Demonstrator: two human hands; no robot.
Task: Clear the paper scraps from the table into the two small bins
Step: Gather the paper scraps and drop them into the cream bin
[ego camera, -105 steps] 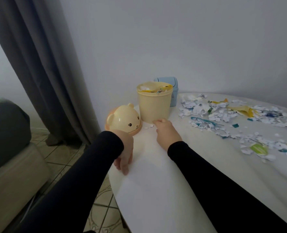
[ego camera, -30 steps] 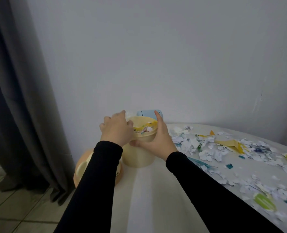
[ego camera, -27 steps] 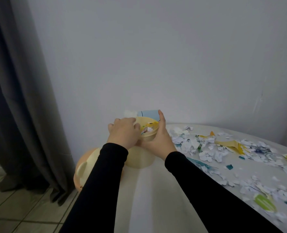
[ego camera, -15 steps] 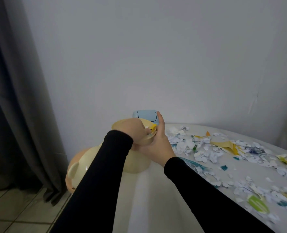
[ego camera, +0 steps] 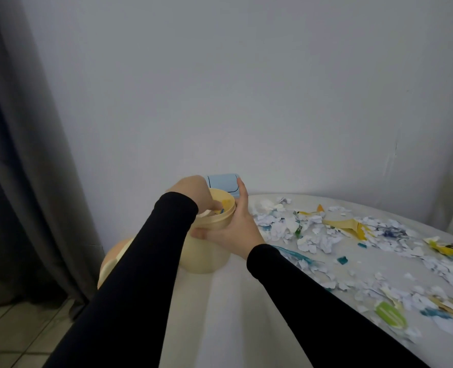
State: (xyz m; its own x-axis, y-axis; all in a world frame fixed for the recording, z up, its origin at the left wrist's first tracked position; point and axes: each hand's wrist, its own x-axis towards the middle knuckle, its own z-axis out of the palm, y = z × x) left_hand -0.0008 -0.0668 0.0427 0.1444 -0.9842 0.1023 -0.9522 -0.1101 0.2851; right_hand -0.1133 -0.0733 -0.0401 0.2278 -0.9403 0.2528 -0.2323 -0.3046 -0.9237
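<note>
A cream bin point(ego camera: 206, 254) stands near the table's left edge, with paper scraps reaching up to its rim. My right hand point(ego camera: 233, 227) grips it just under the rim, thumb across the front and fingers up its right side. My left hand point(ego camera: 193, 191) comes over the top from the left. Its fingertips dip into the bin among the scraps and are hidden there. A small blue bin point(ego camera: 224, 181) with its lid shut stands right behind, against the wall. Torn paper scraps point(ego camera: 315, 235), white with yellow, teal and green bits, are strewn over the table's right half.
The cream bear-shaped lid point(ego camera: 109, 261) lies at the table's left edge, partly hidden by my left sleeve. The white table point(ego camera: 233, 314) is bare in front of the bin. A grey curtain point(ego camera: 21, 181) hangs at the left above a tiled floor.
My hands left the tabletop and rose to the cream bin. The right hand took hold of its side, and the left hand moved over the rim and pushed its fingers down inside.
</note>
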